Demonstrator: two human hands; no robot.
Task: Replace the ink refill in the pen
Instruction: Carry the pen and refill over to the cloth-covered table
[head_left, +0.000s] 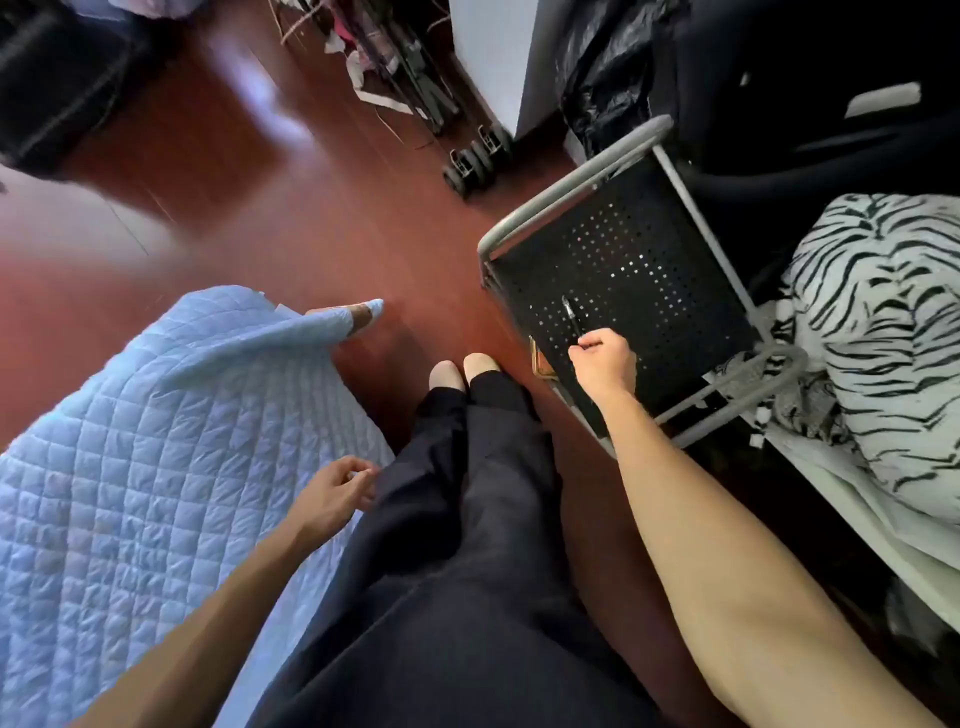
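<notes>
Head view: right hand (605, 361) fingers curled shut on pen (571, 315), centre-right, over perforated chair seat (649, 249).
Left hand (332, 496): fingers loosely apart, empty.
Tip: bring pen to lap, grip both ends.

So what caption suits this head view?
Right hand closes on a pen lying on a perforated black chair seat.

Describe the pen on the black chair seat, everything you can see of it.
The pen is slim and dark, with a pale silvery section near its far end. It lies across the perforated black seat, pointing away from the person. Its near end disappears under the right hand, which is closed over it. Finer detail is blurred. The left hand is nowhere near it.
</notes>
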